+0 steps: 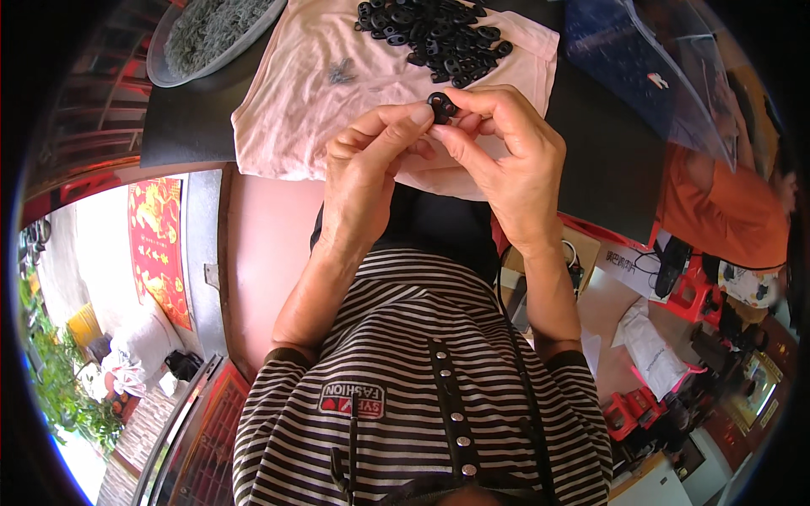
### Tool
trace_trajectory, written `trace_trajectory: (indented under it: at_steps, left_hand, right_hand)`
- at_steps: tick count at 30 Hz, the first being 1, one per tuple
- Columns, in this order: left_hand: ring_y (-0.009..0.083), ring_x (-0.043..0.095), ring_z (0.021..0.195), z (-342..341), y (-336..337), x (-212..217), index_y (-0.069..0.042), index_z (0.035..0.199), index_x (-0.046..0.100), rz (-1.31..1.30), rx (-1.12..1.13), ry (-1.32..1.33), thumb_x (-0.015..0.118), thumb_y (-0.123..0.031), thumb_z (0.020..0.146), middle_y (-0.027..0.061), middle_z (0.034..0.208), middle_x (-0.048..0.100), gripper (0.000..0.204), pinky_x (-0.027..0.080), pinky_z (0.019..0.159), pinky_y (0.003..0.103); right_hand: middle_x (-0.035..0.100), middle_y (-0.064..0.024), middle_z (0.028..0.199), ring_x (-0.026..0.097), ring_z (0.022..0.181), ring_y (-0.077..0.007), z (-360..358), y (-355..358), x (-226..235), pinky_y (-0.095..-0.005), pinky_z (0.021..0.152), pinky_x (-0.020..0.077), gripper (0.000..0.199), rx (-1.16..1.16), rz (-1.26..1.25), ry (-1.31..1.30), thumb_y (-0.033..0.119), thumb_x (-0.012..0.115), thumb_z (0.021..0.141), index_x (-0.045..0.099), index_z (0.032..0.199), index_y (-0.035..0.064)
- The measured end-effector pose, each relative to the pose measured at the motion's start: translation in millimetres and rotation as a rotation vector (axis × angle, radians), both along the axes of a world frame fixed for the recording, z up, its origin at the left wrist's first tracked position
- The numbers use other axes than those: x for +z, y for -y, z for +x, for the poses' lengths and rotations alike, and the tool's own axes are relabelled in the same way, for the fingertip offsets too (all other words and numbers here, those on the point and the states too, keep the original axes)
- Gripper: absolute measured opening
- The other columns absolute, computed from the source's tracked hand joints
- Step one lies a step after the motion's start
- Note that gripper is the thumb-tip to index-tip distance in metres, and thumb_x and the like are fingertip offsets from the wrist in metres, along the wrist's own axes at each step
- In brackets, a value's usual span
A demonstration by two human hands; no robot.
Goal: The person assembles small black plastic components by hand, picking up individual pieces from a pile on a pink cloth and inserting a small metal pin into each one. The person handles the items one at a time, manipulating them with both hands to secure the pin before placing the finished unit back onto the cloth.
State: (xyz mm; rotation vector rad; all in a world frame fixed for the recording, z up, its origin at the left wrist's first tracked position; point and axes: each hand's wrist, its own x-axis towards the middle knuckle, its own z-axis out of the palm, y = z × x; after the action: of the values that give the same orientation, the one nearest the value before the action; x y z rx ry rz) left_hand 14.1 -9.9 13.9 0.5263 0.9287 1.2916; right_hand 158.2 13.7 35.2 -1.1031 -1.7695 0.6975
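Observation:
Both my hands meet over the near part of a pale pink cloth [287, 110] on a dark table. Between their fingertips is a small black plastic piece with round holes [440, 104], which looks like a cord lock. My left hand [368, 164] pinches it from the left with thumb and fingers. From the right, my right hand [516, 160] grips it between thumb and forefinger. Just beyond lies a heap of similar black pieces [447, 46]. A little cluster of thin grey bits [342, 72] rests on the cloth, left of the heap; their kind is too small to tell.
A clear bowl [160, 63] full of grey bits stands at the far left. Clear plastic sheeting [700, 93] covers the table's far right, beside a person in an orange top [726, 211]. Red stools [696, 291] stand on the floor at right.

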Motion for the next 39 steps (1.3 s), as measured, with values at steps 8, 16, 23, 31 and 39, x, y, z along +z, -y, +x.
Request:
trace_trajectory:
  at_steps: [8, 16, 23, 31, 39]
  left_hand:
    - [0.0135, 0.062, 0.084, -4, -2, -8, 0.004, 0.115, 0.056, 0.290, -0.004, -0.123, 0.063, -0.004, 0.087, 0.0087, 0.099, 0.065, 0.030, 0.050, 0.080, 0.025]
    - [0.0160, 0.063, 0.091, -12, -3, -10, 0.003, 0.113, 0.061, 0.421, -0.047, -0.175, 0.065, 0.001, 0.083, 0.0110, 0.103, 0.065, 0.031, 0.051, 0.085, 0.027]
    - [0.0164, 0.062, 0.092, -18, -9, -20, 0.002, 0.099, 0.069, 0.436, -0.088, -0.090, 0.069, 0.003, 0.078, 0.0126, 0.102, 0.065, 0.021, 0.051, 0.083, 0.026]
    - [0.0162, 0.063, 0.086, -19, -12, -18, 0.002, 0.094, 0.069, 0.496, -0.125, -0.166, 0.070, 0.005, 0.076, 0.0133, 0.101, 0.065, 0.019, 0.052, 0.077, 0.025]
    - [0.0160, 0.062, 0.087, -6, -6, -20, 0.004, 0.094, 0.066, 0.526, -0.051, -0.193, 0.067, 0.005, 0.080, 0.0144, 0.099, 0.064, 0.014, 0.052, 0.077, 0.025]
  right_hand:
    - [0.063, -0.0044, 0.082, 0.062, 0.067, -0.0108, 5, -1, 8, -0.0233, 0.061, 0.0520, 0.029, 0.036, -0.064, -0.097, -0.001, 0.075, 0.069, 0.064, 0.095, 0.0020]
    - [0.063, -0.0045, 0.084, 0.060, 0.066, -0.0094, 7, -2, 14, -0.0220, 0.061, 0.0512, 0.029, 0.116, -0.115, -0.153, -0.001, 0.075, 0.069, 0.064, 0.096, 0.0013]
    - [0.063, -0.0050, 0.087, 0.063, 0.070, -0.0092, 13, 1, 13, -0.0216, 0.061, 0.0515, 0.027, 0.187, -0.171, -0.194, -0.004, 0.074, 0.072, 0.064, 0.097, -0.0012]
    - [0.064, -0.0065, 0.091, 0.066, 0.078, -0.0128, 17, 6, 14, -0.0236, 0.068, 0.0549, 0.022, 0.219, -0.273, -0.235, -0.004, 0.070, 0.077, 0.062, 0.097, -0.0033]
    - [0.064, -0.0081, 0.092, 0.066, 0.080, -0.0146, 19, 9, 8, -0.0249, 0.071, 0.0553, 0.021, 0.188, -0.285, -0.179, -0.001, 0.068, 0.080, 0.059, 0.099, -0.0016]
